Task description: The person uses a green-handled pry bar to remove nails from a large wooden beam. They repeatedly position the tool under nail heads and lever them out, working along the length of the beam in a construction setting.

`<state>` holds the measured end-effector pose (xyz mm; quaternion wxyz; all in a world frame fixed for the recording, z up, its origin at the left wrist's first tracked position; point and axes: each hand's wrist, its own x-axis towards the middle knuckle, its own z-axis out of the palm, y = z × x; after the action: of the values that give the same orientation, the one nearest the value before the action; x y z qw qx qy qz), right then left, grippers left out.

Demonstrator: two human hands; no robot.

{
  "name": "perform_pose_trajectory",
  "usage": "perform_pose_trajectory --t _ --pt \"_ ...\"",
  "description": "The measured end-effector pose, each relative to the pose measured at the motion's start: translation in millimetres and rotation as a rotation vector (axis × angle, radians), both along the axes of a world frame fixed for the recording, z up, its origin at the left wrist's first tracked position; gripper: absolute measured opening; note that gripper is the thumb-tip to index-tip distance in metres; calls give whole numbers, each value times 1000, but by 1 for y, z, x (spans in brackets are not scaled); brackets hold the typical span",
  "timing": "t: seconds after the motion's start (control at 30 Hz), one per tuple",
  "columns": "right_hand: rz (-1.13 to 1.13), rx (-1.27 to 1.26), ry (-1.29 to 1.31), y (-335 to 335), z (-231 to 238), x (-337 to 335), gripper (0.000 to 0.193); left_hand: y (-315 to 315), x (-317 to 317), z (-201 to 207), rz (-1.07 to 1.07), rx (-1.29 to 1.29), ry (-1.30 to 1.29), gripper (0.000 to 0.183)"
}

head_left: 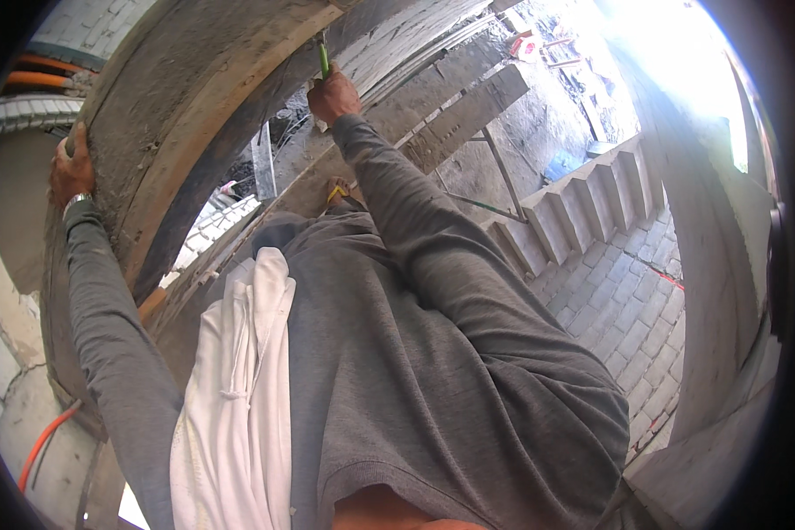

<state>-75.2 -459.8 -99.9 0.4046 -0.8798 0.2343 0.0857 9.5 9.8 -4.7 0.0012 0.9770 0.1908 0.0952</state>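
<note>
My right hand (334, 95) is closed around a slim green tool (323, 60), a handle or stick whose exact kind I cannot make out. Its upper end reaches the edge of a large rough beam (185, 106), grey with a tan strip along its lower edge. At the beam's left side my left hand (71, 168) grips the edge, with a watch on that wrist. Some of its fingers are hidden. A white cloth (238, 371) hangs over my grey shirt on the left.
Below me are scaffold planks (464, 119) on a metal frame (495, 172). Concrete stairs (583, 208) rise at the right beside a block wall (609, 309). Orange conduits (40, 79) stick out at the upper left, and an orange hose (44, 442) lies lower left. Rubble covers ground farther off.
</note>
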Motion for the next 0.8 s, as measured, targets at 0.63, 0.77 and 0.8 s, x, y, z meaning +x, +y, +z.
perform_pose_trajectory --t 0.63,0.77,0.8 --pt "23 411 13 11 -57 16 30 -1 2 0 -4 -48 3 89" --pt "-329 887 60 9 -54 6 31 -2 2 1 -19 -65 4 88" --pt "-250 916 33 10 -55 7 29 -3 1 1 -28 -62 -18 88"
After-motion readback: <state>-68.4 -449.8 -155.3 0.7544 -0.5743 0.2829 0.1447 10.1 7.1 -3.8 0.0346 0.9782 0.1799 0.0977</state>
